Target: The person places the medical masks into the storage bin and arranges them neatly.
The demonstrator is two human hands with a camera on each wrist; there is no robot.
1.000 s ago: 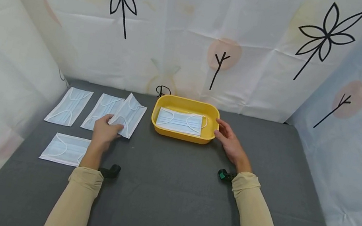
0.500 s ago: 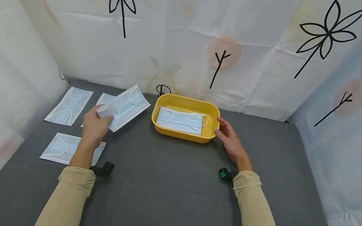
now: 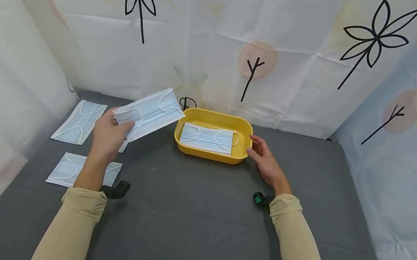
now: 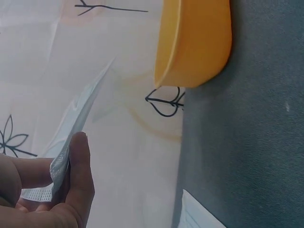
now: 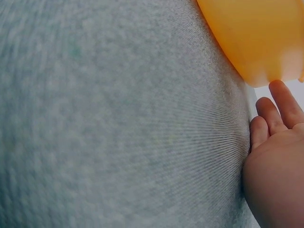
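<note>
My left hand [image 3: 108, 135] pinches a pale blue face mask [image 3: 149, 112] by its near left end, thumb on one side and fingers on the other. The mask slants up off the table, its far corner overlapping the yellow tray's left rim in the head view. Edge-on, the same mask [image 4: 71, 123] shows in the left wrist view. Inside the yellow tray [image 3: 210, 155] lies another face mask [image 3: 207, 139], flat with its ear loops on top. My right hand [image 3: 267, 166] has its fingertips right at the tray's right end; in the right wrist view its fingers [image 5: 284, 102] are extended toward the yellow wall.
Left of the tray, one mask [image 3: 80, 122] lies at the far left and another [image 3: 66, 169] nearer the front. A third, mostly hidden behind the left hand, shows a corner [image 3: 123, 146]. Printed cloth walls [image 3: 205, 55] enclose the grey table [image 3: 192, 220].
My left hand has lifted the mask from beside the others and turned it, its free end swinging right toward the tray. The right hand has stayed at the tray's end.
</note>
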